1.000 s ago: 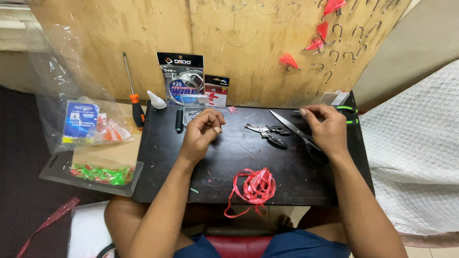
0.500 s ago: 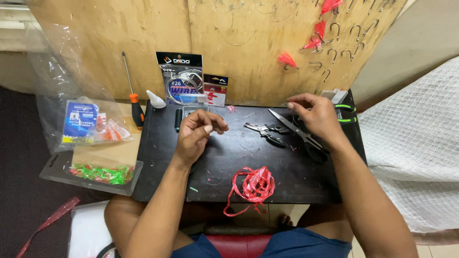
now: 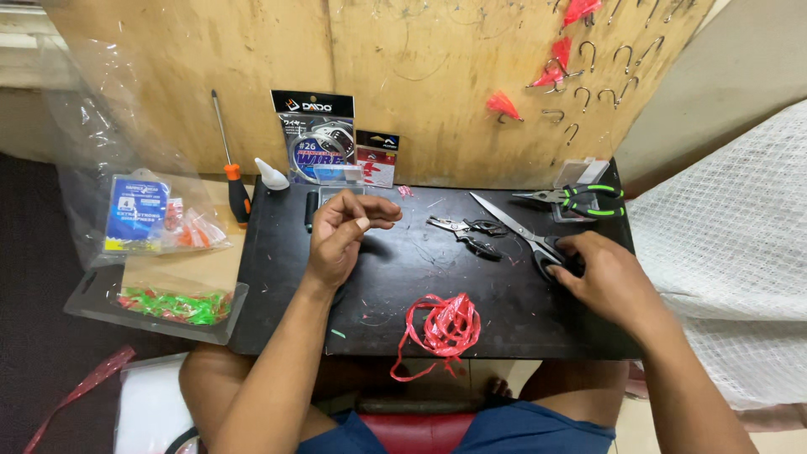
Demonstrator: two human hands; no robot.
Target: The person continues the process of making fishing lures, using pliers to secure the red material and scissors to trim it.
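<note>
My left hand hovers over the back left of the black board, thumb and fingertips pinched together; whatever sits between them is too small to see. My right hand lies on the black handle of the long scissors at the board's right side, fingers curled around it, while the blades point up and to the left. Small black pliers lie just left of the blades. A bundle of red ribbon sits near the front edge.
Green-handled pliers lie at the back right. Wire and hook packets lean against the wooden panel, which carries hooks with red tufts. A screwdriver, bagged tackle and a tray of green and red strips lie to the left.
My right hand has slid from the scissors' blades near the back down and right onto the handle. My left hand has lifted slightly and stays pinched.
</note>
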